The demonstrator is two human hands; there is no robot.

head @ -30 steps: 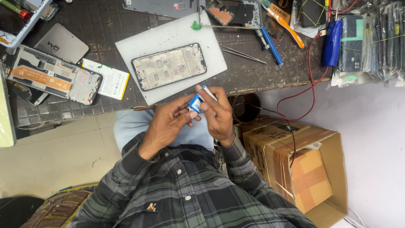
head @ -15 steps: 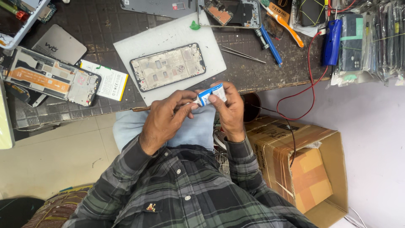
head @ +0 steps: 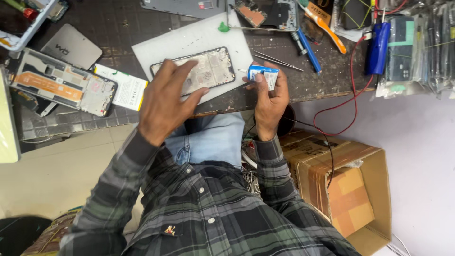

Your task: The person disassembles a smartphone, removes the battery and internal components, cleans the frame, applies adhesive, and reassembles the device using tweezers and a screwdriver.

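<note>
Left hand (head: 166,102) spread wide, fingertips pressing on the black-rimmed open phone frame (head: 208,68) lying on a white rectangular mat (head: 199,40). Right hand (head: 270,97) closed around a small blue-and-white glue tube (head: 262,76), nozzle pointing left, just right of the frame. Thin metal tweezers (head: 277,60) farther right, blue pen (head: 309,51) beyond.

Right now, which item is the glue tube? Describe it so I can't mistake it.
Start at the white mat on the dark workbench, where an opened phone frame lies under the left hand. Just right of the frame, the right hand grips a small tube. It alone is white and blue with a thin nozzle aimed at the frame.
</note>
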